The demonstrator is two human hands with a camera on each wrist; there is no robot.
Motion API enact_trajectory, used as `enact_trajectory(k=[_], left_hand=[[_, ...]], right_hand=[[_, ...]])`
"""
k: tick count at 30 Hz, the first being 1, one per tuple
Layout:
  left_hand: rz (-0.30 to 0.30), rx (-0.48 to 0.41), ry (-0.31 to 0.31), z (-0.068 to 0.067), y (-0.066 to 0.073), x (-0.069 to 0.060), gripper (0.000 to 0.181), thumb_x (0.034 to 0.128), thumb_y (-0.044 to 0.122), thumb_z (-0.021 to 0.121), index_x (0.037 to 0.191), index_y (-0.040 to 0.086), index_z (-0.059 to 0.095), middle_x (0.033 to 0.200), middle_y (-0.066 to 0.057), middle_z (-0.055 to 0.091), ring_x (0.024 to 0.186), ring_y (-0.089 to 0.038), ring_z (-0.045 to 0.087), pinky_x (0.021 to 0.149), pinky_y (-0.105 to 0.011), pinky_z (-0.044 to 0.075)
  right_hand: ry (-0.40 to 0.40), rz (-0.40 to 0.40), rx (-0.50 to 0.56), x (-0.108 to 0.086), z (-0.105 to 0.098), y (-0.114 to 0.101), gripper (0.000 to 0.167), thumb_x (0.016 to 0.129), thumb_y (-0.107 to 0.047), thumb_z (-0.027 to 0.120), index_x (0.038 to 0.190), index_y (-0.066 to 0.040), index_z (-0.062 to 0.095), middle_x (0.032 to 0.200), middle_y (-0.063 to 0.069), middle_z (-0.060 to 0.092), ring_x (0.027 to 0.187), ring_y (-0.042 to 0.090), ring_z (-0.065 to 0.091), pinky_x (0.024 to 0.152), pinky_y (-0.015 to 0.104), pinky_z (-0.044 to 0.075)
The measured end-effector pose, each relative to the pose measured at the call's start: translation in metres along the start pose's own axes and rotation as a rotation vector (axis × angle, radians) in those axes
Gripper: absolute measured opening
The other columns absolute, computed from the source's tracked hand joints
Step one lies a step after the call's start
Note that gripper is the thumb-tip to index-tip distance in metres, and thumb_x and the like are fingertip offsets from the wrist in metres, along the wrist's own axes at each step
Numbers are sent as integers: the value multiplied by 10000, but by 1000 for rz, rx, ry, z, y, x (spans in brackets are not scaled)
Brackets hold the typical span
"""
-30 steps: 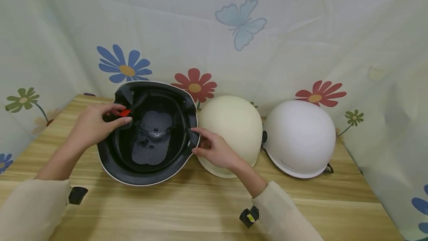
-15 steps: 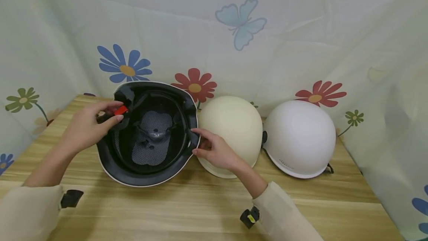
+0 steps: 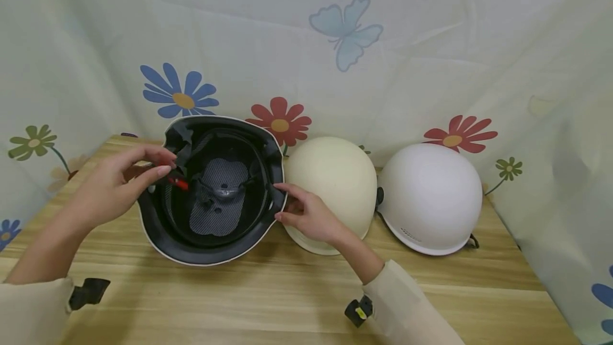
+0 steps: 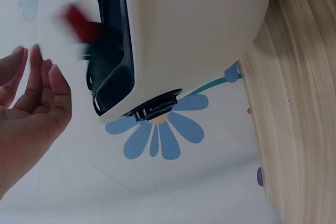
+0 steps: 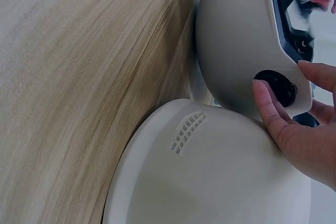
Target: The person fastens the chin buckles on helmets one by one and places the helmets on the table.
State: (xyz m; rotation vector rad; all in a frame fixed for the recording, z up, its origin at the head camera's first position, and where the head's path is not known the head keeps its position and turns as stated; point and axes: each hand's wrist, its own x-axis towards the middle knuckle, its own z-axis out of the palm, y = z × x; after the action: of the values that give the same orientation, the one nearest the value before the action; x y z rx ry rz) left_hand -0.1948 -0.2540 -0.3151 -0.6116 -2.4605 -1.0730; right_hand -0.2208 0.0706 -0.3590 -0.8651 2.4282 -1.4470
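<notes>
An upturned helmet (image 3: 210, 255) with a pale shell and black lining lies at the left of the table, its hollow side facing me. My right hand (image 3: 311, 216) grips its right rim, thumb against the black round side piece (image 5: 277, 88) in the right wrist view. By the left rim is my left hand (image 3: 112, 182), fingers loosely bent and holding nothing. A red buckle (image 3: 179, 182) on a dark strap hangs just off those fingertips. In the left wrist view the red buckle (image 4: 79, 23) is blurred and apart from the left hand (image 4: 39, 103).
A cream helmet (image 3: 335, 180) stands dome up right beside the upturned one. Further right is a white helmet (image 3: 431, 196) with a dark strap end. All stand on a wooden table (image 3: 268, 302) before a flowered curtain (image 3: 407, 57).
The left hand first held the red buckle at the lining, drew it left, then let go. Now the buckle has dropped lower, off the fingers. The right hand has stayed on the rim.
</notes>
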Motion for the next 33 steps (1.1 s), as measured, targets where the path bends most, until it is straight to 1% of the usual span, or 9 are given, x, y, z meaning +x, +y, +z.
enact_trajectory(k=[2,5,9,13,16,17,22,24,33], left_hand=[[29,4,4,3,-2,-1,226,887,25,574,1111,16,595,974,-30,583,806,22,507,677,-45,404],[44,66,-4,7,-4,0,252,880,44,592,1133,46,599,938,-20,615,787,50,498,671,-53,397],[48,138,-45,10,-5,3,286,853,59,635,1137,56,606,995,-83,641,819,-2,541,688,-74,411],[38,164,-107,11,-4,9,320,827,98,674,1138,59,607,1081,-123,612,917,-233,574,758,-306,482],[47,199,-170,14,-4,17,361,787,88,714,1131,51,610,1112,-154,591,1019,-335,517,815,-499,429],[52,215,-196,15,-5,20,376,770,82,728,1125,45,611,1120,-164,584,1039,-350,498,830,-522,410],[60,309,-315,22,-9,32,417,719,68,766,1105,8,620,1151,-212,567,1056,-389,433,851,-545,363],[62,341,-338,24,-11,33,418,710,59,771,1097,0,626,1146,-218,570,1038,-390,422,836,-534,363],[94,375,-294,22,-14,28,370,674,-36,759,1031,0,667,981,-165,538,926,-371,415,757,-508,373]], right_hand=[[3,-3,-7,-1,0,-1,537,836,-29,645,1329,-42,436,846,101,565,741,161,543,643,194,448],[7,-3,-16,-1,-1,-2,535,837,-34,645,1329,-43,435,840,96,562,739,160,538,640,193,448],[7,-1,-16,-2,-1,-3,538,834,-28,646,1328,-38,434,842,101,562,739,159,538,644,193,447],[4,-3,-9,-3,-1,-2,531,834,-16,642,1323,-32,437,863,104,560,748,157,543,659,196,451],[-2,-7,-1,-3,-2,-2,526,831,2,636,1318,-29,441,889,105,556,749,158,544,665,202,455],[-4,-9,1,-3,-2,-2,526,829,9,635,1317,-29,442,896,106,554,747,161,544,665,202,455],[-19,-21,-5,-3,-2,-1,527,825,24,631,1314,-33,445,901,106,549,732,170,540,646,198,452],[-19,-26,-9,-2,-2,-1,528,825,22,632,1316,-35,445,893,103,551,728,172,540,640,196,450],[-22,-43,7,-2,-1,0,531,825,27,628,1318,-9,434,878,132,578,738,158,568,681,182,472]])
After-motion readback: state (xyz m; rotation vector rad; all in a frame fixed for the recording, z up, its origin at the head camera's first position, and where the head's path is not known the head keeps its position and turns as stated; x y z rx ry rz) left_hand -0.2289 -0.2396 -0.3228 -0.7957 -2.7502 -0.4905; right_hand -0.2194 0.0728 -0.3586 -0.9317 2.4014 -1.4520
